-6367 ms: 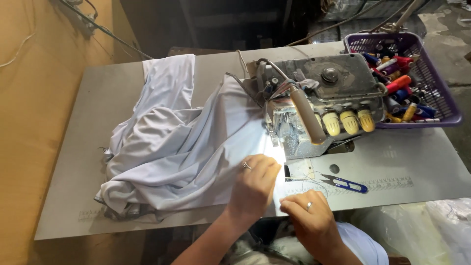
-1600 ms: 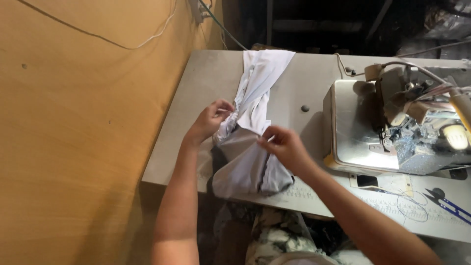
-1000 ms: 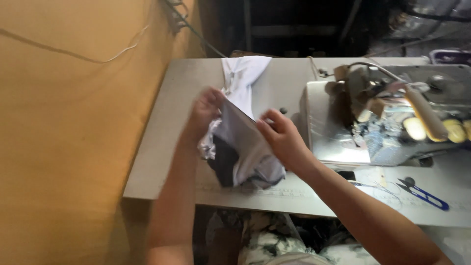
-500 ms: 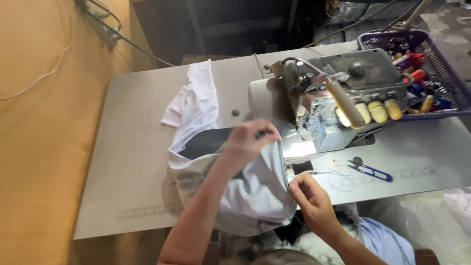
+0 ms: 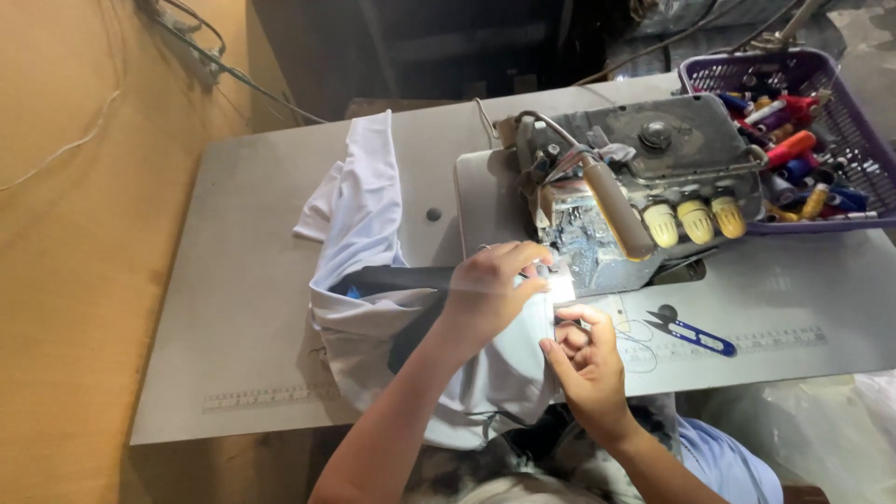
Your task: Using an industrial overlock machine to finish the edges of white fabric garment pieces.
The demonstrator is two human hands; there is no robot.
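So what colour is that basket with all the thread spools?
Purple basket, seen best in the head view.

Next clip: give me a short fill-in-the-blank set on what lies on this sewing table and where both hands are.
1. Both hands, the left hand and the right hand, rest on the white fabric garment right in front of the grey metal sewing ____.
2. The small blue-handled thread snips lie on the grey table to the ____ of the right hand.
3. The spools of thread sit in a ____ plastic basket.

Missing words: machine; right; purple
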